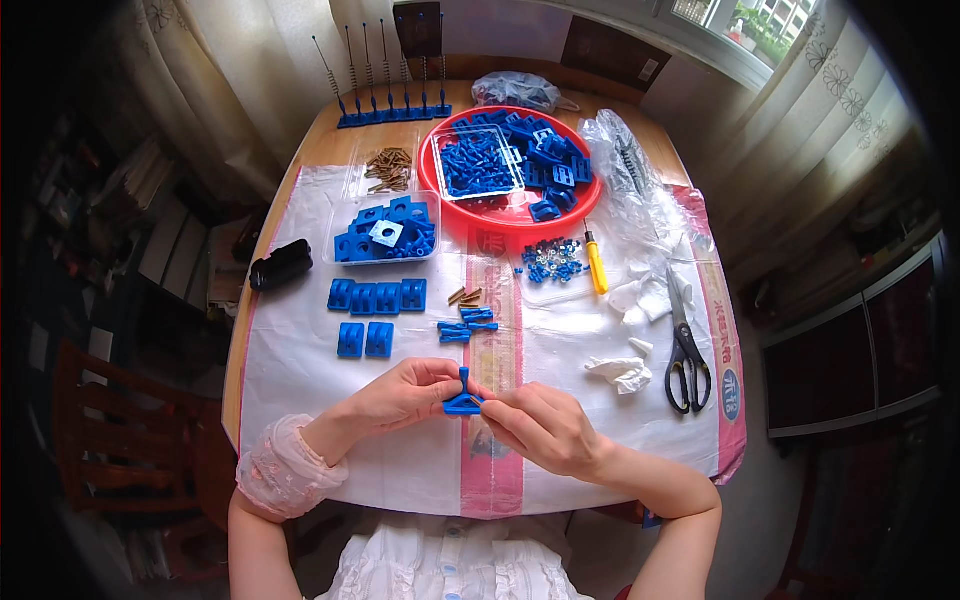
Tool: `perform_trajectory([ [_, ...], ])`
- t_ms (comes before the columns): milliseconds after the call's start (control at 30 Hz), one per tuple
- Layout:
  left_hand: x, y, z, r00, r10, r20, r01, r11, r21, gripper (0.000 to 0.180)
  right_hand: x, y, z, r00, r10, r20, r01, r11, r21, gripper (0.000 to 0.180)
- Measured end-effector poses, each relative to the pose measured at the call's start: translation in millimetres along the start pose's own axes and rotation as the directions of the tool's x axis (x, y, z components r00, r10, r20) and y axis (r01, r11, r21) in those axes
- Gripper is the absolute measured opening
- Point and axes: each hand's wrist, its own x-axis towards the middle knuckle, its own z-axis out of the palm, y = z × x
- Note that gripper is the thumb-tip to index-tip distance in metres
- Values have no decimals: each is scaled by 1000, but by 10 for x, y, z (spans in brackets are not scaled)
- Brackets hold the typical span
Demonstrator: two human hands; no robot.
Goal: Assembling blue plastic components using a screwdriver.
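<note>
Near the front middle of the table, my left hand (400, 393) pinches a blue plastic bracket (462, 408) with a thin post standing up from it. The fingers of my right hand (548, 428) are closed at the bracket's right side, on what looks like a small brass-coloured pin (476, 402), mostly hidden by the fingertips. Just beyond my hands lie several loose brass-coloured pins (466, 298) and several small blue plastic posts (455, 332). To their left, blue brackets (378, 297) are set out in two rows.
A clear box of blue parts (385, 250) stands behind the brackets, beside a red basin (520, 222). Small nuts (553, 262), a yellow screwdriver (596, 265), crumpled tissue (622, 374) and black scissors (687, 360) lie to the right. A black case (282, 265) lies left; a spring rack (395, 115) stands far back.
</note>
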Motion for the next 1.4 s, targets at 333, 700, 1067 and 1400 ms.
perform_trajectory([
  [333, 6, -32, -9, 994, -29, 105, 28, 1000, 14, 32, 55, 40, 14, 834, 541, 108, -516, 695, 501, 10],
  [700, -2, -65, -28, 980, -160, 116, 159, 987, 17, 35, 43, 73, 68, 642, 603, 473, -672, 146, 726, 13],
  [1067, 8, -60, 5, 979, -178, 103, 180, 984, -10, 38, 7, 118, 129, 605, 629, 488, -700, 128, 703, 11],
  [1400, 6, -77, 4, 977, -184, 108, 188, 982, -26, 33, 5, 75, 112, 620, 608, 496, -698, 138, 703, 11],
])
